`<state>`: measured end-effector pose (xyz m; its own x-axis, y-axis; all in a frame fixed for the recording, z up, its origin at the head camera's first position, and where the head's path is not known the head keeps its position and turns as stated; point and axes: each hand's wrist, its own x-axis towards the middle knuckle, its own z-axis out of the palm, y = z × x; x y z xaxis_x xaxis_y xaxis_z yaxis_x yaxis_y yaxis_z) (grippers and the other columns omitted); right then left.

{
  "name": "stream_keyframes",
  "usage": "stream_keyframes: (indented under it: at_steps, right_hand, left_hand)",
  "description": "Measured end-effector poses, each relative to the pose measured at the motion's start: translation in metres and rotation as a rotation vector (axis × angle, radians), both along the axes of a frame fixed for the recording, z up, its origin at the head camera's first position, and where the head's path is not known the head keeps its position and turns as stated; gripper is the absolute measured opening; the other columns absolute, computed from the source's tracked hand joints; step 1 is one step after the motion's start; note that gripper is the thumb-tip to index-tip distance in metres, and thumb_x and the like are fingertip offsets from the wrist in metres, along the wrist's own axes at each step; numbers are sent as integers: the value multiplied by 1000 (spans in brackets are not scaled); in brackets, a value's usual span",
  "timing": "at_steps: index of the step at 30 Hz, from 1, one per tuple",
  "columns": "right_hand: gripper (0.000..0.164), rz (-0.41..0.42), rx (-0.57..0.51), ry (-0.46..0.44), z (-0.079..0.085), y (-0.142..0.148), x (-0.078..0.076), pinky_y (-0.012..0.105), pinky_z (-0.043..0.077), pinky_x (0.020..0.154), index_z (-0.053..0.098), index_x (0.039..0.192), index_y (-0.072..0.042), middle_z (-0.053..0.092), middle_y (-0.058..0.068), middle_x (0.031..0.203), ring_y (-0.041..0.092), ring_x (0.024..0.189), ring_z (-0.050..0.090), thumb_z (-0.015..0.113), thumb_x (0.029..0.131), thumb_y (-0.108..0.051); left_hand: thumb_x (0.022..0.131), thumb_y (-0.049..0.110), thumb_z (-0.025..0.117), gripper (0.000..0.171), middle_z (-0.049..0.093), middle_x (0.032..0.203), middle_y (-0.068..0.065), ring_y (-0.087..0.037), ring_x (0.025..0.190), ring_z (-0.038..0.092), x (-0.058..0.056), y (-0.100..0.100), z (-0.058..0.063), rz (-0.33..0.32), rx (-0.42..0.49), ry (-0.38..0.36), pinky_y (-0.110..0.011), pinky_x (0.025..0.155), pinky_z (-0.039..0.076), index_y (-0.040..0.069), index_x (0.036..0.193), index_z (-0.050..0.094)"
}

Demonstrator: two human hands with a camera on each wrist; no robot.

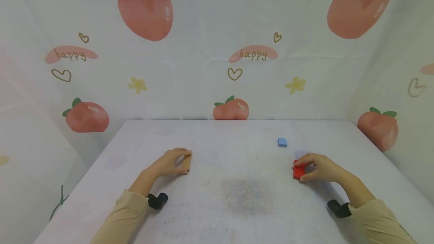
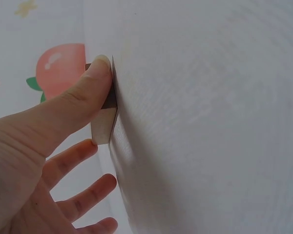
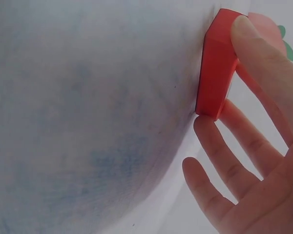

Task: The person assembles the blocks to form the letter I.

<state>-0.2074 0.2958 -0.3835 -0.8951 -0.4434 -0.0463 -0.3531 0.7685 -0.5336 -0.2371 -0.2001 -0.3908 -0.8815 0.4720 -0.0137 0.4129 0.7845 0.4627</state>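
Note:
On the left side of the table, my left hand (image 1: 168, 164) pinches a flat tan wooden block (image 1: 187, 162) by two opposite ends. Its thumb lies over the darker end of that block (image 2: 103, 126) in the left wrist view, while the lower fingers spread apart below. Over on the right, my right hand (image 1: 321, 167) holds a red block (image 1: 298, 173) between thumb and fingers. The right wrist view shows this red block (image 3: 217, 70) low against the tabletop, with the thumb on its near end and fingertips at the far one.
A small blue block (image 1: 282, 142) sits behind the red one, toward the back right. The white table (image 1: 210, 199) has a greyish stain near its middle. A white curtain (image 1: 200, 48) printed with fruit hangs along the table's back edge and sides.

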Motion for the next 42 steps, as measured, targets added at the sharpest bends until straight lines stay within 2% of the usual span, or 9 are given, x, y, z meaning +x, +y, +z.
stream_keyframes:
  at_steps: [9, 13, 20, 30, 37, 42]
  right_hand:
    - [41, -3, -5, -18, 0, 0, 0, 27, 50, 74, 69, 107, -7, 63, 11, 104, 18, 91, 55, 80, 71, -21]
    - [40, 8, -3, -3, 1, 0, 0, 24, 50, 74, 70, 106, -7, 63, 8, 102, 12, 89, 54, 80, 70, -22]
    - [40, 21, -7, -8, 3, 0, -1, 22, 50, 75, 70, 105, -6, 63, 7, 101, 4, 87, 53, 80, 70, -23]
    - [40, -14, -5, -52, 3, -2, -3, 38, 52, 78, 70, 106, -5, 62, 10, 101, 21, 93, 55, 81, 70, -19]
    - [41, -23, 1, -59, 3, -1, -4, 41, 53, 79, 70, 106, -5, 61, 10, 101, 23, 93, 55, 81, 70, -19]
    - [42, -34, 17, -59, 2, -2, -4, 42, 54, 80, 70, 107, -6, 61, 10, 102, 23, 94, 56, 81, 69, -20]
  left_hand:
    - [76, 26, 77, 63, 46, 137, -22, -46, 127, 40, -1, -1, -1, 12, -6, 4, -60, 103, 33, 6, 130, 54]
    - [75, 28, 77, 63, 46, 136, -21, -45, 126, 41, -1, -1, -2, 20, -8, 5, -59, 103, 34, 7, 130, 54]
    - [74, 30, 78, 64, 48, 132, -22, -43, 124, 43, -1, 0, -1, -6, 7, 42, -58, 102, 35, 4, 129, 55]
    - [73, 32, 79, 66, 50, 131, -20, -41, 123, 45, 3, 5, 1, 22, 33, 33, -56, 103, 36, 5, 128, 56]
    - [73, 35, 78, 66, 51, 129, -20, -39, 121, 48, 5, 12, 2, 67, 14, 64, -54, 101, 39, 6, 128, 57]
    - [73, 36, 78, 66, 52, 128, -20, -38, 119, 50, 6, 17, 3, 70, 10, 91, -52, 101, 40, 6, 127, 57]
